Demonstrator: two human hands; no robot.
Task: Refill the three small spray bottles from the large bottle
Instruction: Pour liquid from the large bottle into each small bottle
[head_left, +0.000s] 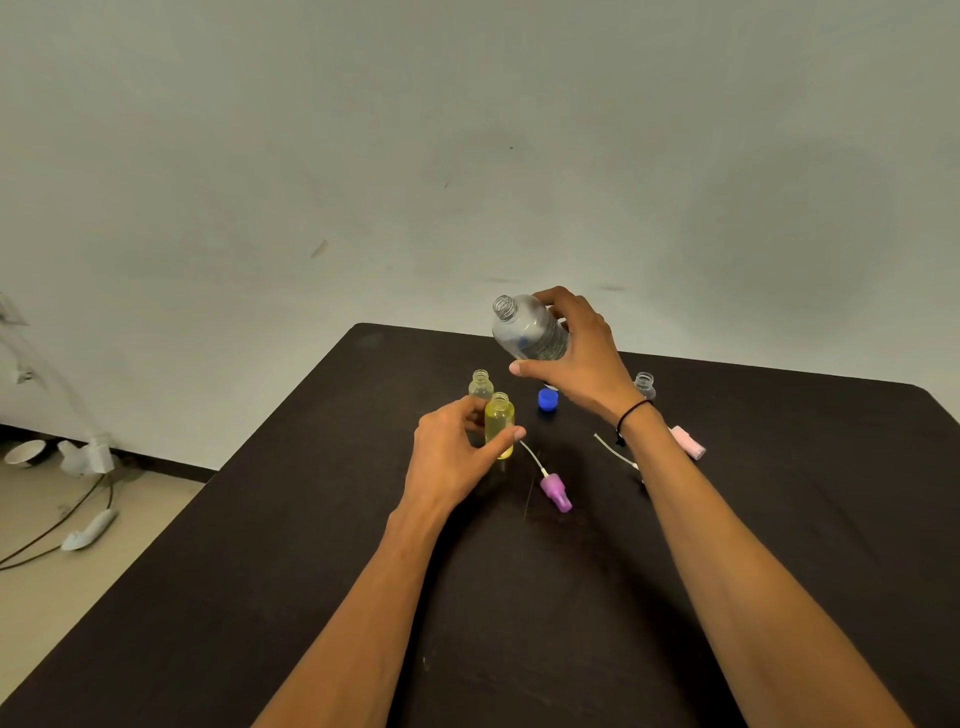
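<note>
Three small uncapped plastic spray bottles are seen on the dark matte table (322, 545). The yellow-tinted small bottle (500, 422) is held upright, its long axis vertical and its open neck pointing up, with the fingers and thumb of the left hand (457, 452) curled round its lower body. A pale clear small bottle (480, 385) is stood just behind it, also upright, partly hidden by the left hand's fingers. A third clear small bottle (644, 385) is stood upright farther right, behind the right wrist.

The large clear plastic bottle (527, 330) is gripped by the right hand (582, 358) and is lifted above the table, over the space between the small bottles. Its long axis is tilted, with the open threaded neck pointing up and to the left, away from the palm. A printed label is carried on its side, but the small dark text is too blurred to be read, and no brand can be made out.

A blue round screw cap (547, 399) is laid on the table below the large bottle. A purple spray-pump head (556, 492) with its white dip tube is laid on its side near the yellow bottle, the tube pointing toward that bottle. A pink spray-pump head (687, 442) is laid to the right of the right forearm, and a white dip tube (613, 451) is seen on the forearm's left side. A thin black cord bracelet (631, 413) is worn on the right wrist.
</note>
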